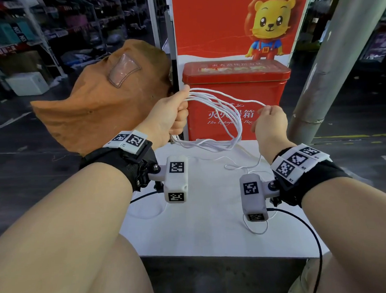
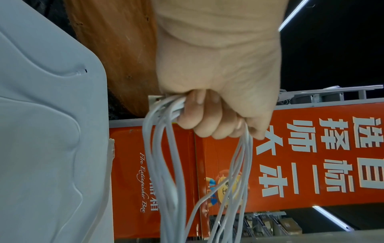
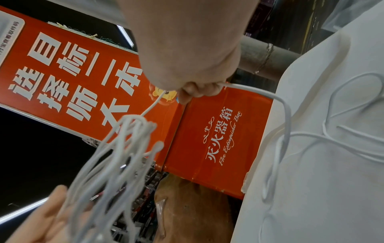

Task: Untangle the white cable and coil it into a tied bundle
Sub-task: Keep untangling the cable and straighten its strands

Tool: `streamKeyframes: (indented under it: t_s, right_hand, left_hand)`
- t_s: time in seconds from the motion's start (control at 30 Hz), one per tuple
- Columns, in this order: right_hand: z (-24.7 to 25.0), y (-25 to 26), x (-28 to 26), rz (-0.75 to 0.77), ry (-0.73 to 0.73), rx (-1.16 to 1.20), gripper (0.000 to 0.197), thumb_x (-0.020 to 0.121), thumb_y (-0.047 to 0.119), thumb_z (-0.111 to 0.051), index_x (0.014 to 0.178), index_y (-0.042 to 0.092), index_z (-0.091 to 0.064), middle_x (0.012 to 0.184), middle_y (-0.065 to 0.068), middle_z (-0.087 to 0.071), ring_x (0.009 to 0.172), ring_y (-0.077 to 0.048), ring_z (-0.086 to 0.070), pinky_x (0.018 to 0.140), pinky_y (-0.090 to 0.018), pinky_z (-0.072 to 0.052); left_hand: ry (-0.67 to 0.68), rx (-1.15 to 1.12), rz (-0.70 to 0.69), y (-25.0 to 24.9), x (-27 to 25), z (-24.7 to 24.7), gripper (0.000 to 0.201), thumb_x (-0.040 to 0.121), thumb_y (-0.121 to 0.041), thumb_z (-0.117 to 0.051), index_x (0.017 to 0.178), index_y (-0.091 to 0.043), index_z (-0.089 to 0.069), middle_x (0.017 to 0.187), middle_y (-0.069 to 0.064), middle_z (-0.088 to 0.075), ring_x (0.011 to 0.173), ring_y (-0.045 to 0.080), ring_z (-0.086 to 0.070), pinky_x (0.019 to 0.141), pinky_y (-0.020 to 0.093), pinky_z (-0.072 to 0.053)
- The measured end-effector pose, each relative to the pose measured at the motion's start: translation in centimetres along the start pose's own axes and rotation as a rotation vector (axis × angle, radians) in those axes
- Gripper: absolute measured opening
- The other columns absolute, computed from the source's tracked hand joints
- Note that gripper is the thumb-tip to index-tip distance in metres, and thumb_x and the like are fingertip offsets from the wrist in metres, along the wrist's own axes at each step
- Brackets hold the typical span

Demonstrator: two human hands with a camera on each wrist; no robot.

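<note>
Fingers (image 2: 199, 118) of left hand (image 1: 167, 116) curl around white cable (image 1: 219, 114) loops; right hand (image 1: 269, 120) pinches one strand; loose cable lies on bench (image 1: 213, 223).

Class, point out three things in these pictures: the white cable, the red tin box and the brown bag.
white cable (image 1: 209, 97): head view, strands stretched between the hands.
red tin box (image 1: 235, 72): head view, front edge of lid.
brown bag (image 1: 93, 106): head view, middle of its cloth side.

left hand (image 2: 216, 92), fingers (image 2: 199, 120) gripping white cable (image 2: 164, 157) loops
</note>
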State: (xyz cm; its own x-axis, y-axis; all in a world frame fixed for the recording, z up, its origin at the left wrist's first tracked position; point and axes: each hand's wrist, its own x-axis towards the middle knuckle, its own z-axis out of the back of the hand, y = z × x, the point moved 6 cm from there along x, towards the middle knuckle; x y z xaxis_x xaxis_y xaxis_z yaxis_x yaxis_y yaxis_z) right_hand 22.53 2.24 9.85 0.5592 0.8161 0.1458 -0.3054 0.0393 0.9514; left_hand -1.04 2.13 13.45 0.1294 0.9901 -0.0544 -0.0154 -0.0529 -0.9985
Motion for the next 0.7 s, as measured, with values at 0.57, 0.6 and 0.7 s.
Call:
streamKeyframes:
  t_s: [0.57, 0.6, 0.7]
  right_hand:
    - [-3.5, 0.0, -4.2, 0.138, 0.707, -0.201, 0.012, 0.095, 0.015, -0.054, 0.107, 0.012, -0.056, 0.073, -0.004, -0.065, 0.058, -0.012, -0.055, 0.056, -0.021, -0.046]
    - [-3.4, 0.0, -4.2, 0.136, 0.703, -0.194, 0.016, 0.095, 0.012, -0.054, 0.112, 0.014, -0.051, 0.076, -0.006, -0.068, 0.056, -0.012, -0.056, 0.053, -0.021, -0.046]
    - [-3.4, 0.6, -4.5, 0.197, 0.693, -0.254, 0.015, 0.096, 0.012, -0.052, 0.109, 0.017, -0.048, 0.08, -0.006, -0.071, 0.048, -0.013, -0.055, 0.042, -0.022, -0.044]
  left_hand:
    - [-0.566, -0.21, -0.078, 0.0, -0.4, 5.1, 0.035, 0.102, -0.038, -0.038, 0.073, -0.018, -0.04, 0.05, -0.005, -0.025, 0.031, 0.006, -0.02, 0.036, 0.017, -0.017]
    - [-0.567, -0.199, -0.083, 0.0, -0.4, 5.1, 0.035, 0.102, -0.038, -0.037, 0.074, -0.018, -0.04, 0.052, -0.004, -0.024, 0.031, 0.006, -0.02, 0.036, 0.017, -0.017]
    - [-0.524, -0.176, -0.097, -0.1, -0.5, 4.6, 0.032, 0.103, -0.037, -0.036, 0.078, -0.019, -0.042, 0.053, -0.004, -0.023, 0.03, 0.005, -0.019, 0.035, 0.017, -0.016]
